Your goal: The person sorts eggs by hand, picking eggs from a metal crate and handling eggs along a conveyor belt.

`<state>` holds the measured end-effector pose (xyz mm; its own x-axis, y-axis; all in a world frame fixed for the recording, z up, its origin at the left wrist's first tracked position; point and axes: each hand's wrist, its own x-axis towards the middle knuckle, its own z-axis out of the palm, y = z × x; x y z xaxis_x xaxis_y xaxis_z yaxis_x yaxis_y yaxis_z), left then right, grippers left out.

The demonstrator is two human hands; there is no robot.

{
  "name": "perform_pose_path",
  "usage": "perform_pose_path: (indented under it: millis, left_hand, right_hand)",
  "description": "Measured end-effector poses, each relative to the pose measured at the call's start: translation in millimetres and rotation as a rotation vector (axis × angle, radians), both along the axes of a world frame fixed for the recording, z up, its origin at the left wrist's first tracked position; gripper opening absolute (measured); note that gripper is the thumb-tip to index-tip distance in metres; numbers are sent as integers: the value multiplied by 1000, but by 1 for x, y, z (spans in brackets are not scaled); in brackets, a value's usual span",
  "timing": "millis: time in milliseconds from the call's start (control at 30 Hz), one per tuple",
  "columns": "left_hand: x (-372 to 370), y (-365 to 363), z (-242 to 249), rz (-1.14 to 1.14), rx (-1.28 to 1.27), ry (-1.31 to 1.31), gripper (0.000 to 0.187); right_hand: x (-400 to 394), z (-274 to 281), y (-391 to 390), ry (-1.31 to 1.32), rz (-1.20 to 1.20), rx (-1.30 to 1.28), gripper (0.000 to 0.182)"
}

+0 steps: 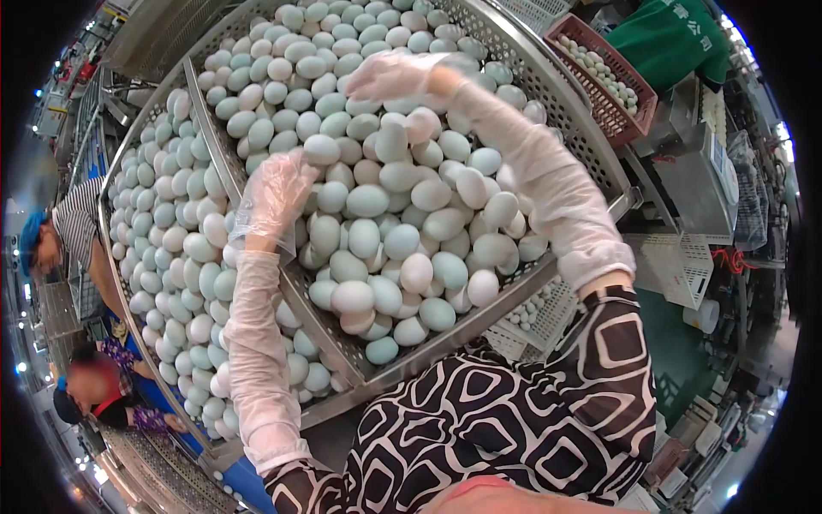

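Observation:
My left hand (276, 193), in a clear plastic glove, is closed with its fingertips on a pale egg (321, 149) at the left side of the heap. Farther up, my right hand (390, 77), gloved the same way, reaches over the eggs with its fingers stretched out and bent slightly downward. No egg shows in it, though its underside is hidden. Beneath both hands, white and pale blue-green eggs (366, 200) are piled in a perforated metal bin (591, 163). White sleeve covers reach up both forearms.
A metal divider (214, 141) separates this heap from another full compartment of eggs (199, 248) on the left. A reddish crate (638, 128) of eggs stands at upper right beside a person in green (672, 43). Two other people are at the left edge. White crates (548, 313) sit below the bin.

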<state>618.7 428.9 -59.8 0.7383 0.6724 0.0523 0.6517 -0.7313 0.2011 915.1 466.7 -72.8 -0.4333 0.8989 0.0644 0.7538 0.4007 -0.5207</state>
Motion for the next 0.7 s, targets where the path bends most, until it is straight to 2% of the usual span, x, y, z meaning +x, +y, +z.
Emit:
perform_pose_path:
  millis: [100, 167, 200, 233, 267, 300, 367, 400, 533, 600, 633, 700]
  left_hand:
    - [4, -20, 5, 29, 63, -155, 26]
    - [13, -28, -9, -142, 101, -258, 29]
    - [18, -35, -13, -229, 124, -312, 31]
    - [25, -46, -2, -238, -130, -107, 42]
    - [30, -63, 5, -181, -224, 36, 43]
    - [22, -63, -17, -245, -125, -119, 42]
    - [11, -68, -35, -293, -81, -217, 39]
    - [8, -76, -21, -278, -134, -162, 37]
    - [-12, -120, 40, -207, -340, 62, 29]
    - [-31, -130, 22, -554, 0, -107, 20]
    - [-30, -133, 26, -640, 11, -49, 31]
    - [-27, -154, 34, -397, -330, -29, 36]
  right_hand:
    - [25, -1, -43, -102, -23, -140, 44]
    - [7, 11, -76, -229, -78, -279, 42]
    - [4, 6, -81, -258, -101, -265, 41]
    - [1, 2, -84, -289, -122, -248, 39]
    - [-3, -1, -88, -319, -140, -229, 37]
    - [-2, 1, -94, -303, -127, -321, 35]
    - [5, 0, -111, -369, -110, -269, 40]
    - [10, 1, -119, -404, -103, -240, 43]
    - [30, -6, -152, -222, -209, -154, 52]
    - [45, -15, -159, -137, -219, -138, 57]
    - [50, -15, -162, -100, -240, -122, 52]
    - [56, -10, -162, -162, -276, -145, 46]
